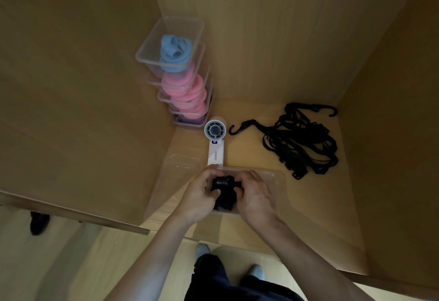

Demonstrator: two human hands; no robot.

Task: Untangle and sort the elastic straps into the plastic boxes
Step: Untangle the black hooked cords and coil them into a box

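Bundle of black straps (224, 192) sits in clear box (276, 178); L hand (198, 196) & R hand (256, 196) both grip it.

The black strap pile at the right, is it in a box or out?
Out: the black strap pile lies tangled on the wooden surface, right of the clear box.

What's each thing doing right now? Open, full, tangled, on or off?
Left grip: pinching the rolled black strap.
Right grip: pinching it too.
Front box: open, black strap inside.
Side box: open, empty.
Black strap pile: tangled, loose on the shelf.
Stacked boxes: filled with blue, pink, purple straps.
Fan: display lit.
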